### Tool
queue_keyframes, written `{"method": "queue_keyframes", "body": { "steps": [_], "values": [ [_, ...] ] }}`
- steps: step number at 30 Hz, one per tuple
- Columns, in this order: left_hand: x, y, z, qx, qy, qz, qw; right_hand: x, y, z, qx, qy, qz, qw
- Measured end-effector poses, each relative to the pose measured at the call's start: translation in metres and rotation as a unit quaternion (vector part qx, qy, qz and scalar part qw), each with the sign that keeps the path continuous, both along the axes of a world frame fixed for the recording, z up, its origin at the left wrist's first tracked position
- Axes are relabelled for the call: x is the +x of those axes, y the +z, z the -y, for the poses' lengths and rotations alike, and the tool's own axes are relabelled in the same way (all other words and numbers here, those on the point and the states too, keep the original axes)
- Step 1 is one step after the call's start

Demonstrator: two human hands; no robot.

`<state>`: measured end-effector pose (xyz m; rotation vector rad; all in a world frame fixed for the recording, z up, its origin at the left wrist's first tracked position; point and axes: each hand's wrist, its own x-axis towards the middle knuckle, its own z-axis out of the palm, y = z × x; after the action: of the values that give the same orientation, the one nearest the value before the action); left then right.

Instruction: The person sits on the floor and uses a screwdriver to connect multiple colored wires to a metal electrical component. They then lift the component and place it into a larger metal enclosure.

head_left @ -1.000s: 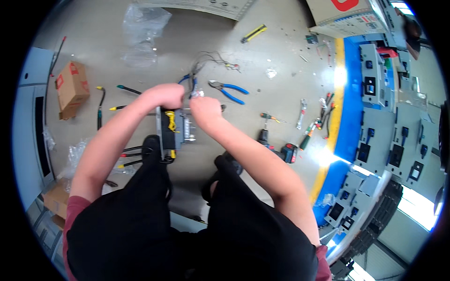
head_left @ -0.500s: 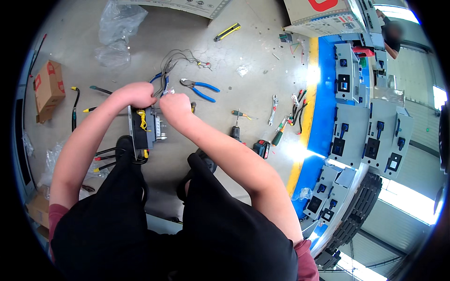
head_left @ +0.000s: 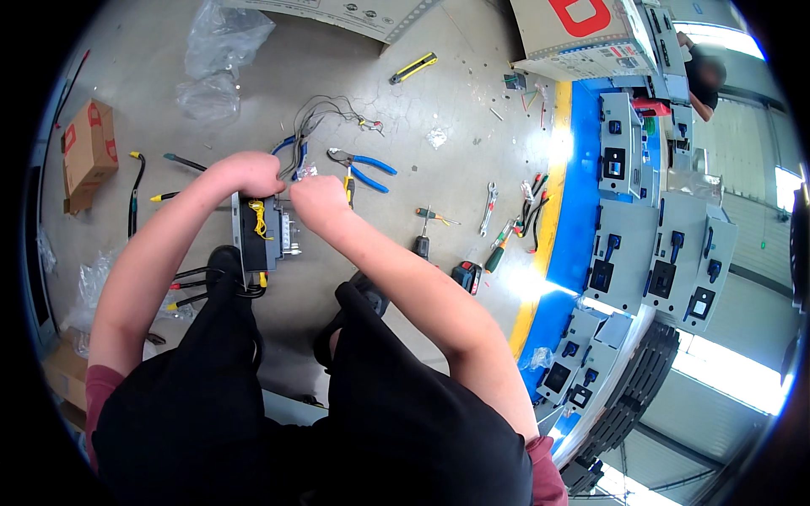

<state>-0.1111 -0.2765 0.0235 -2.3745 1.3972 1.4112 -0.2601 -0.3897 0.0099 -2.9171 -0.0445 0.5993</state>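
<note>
Yellow-and-black handle [head_left: 349,192], at the edge of the right hand [head_left: 319,204], is turned and shows more of its length than half a second ago; both hands keep their place over the device. Right hand is curled against this handle; its fingertips are hidden, so a firm grip cannot be confirmed. Left hand [head_left: 258,175] is bent inward just beside it, fingers likewise hidden; I cannot tell whether it holds anything.

Grey-and-black device [head_left: 268,233] sits below the hands, near the person's left shoe [head_left: 223,258], with a yellow cord bundle [head_left: 259,219] on it and silver terminals [head_left: 288,234] along its right side. Thin grey wires [head_left: 325,99] lie beyond the hands. Blue-handled pliers [head_left: 369,174], a yellow cutter [head_left: 413,68] and a wrench [head_left: 488,209] lie apart on the floor [head_left: 472,110].
</note>
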Motion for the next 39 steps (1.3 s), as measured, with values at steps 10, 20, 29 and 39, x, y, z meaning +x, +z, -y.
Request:
{"method": "queue_keyframes", "body": {
  "steps": [10,20,29,39],
  "values": [
    [0.002,-0.01,-0.003,-0.006,-0.004,0.003,1.0,-0.003,-0.013,-0.005,0.002,-0.038,0.054,0.998],
    [0.002,-0.009,-0.005,-0.008,-0.009,0.001,1.0,-0.001,-0.002,0.001,0.017,0.012,0.009,1.0],
    [0.003,-0.01,-0.006,-0.009,-0.009,-0.001,1.0,-0.005,-0.006,-0.001,0.008,-0.021,0.054,0.998],
    [0.0,-0.011,-0.008,-0.02,-0.005,0.007,1.0,-0.003,0.002,0.004,0.028,0.022,-0.008,0.999]
  ]
}}
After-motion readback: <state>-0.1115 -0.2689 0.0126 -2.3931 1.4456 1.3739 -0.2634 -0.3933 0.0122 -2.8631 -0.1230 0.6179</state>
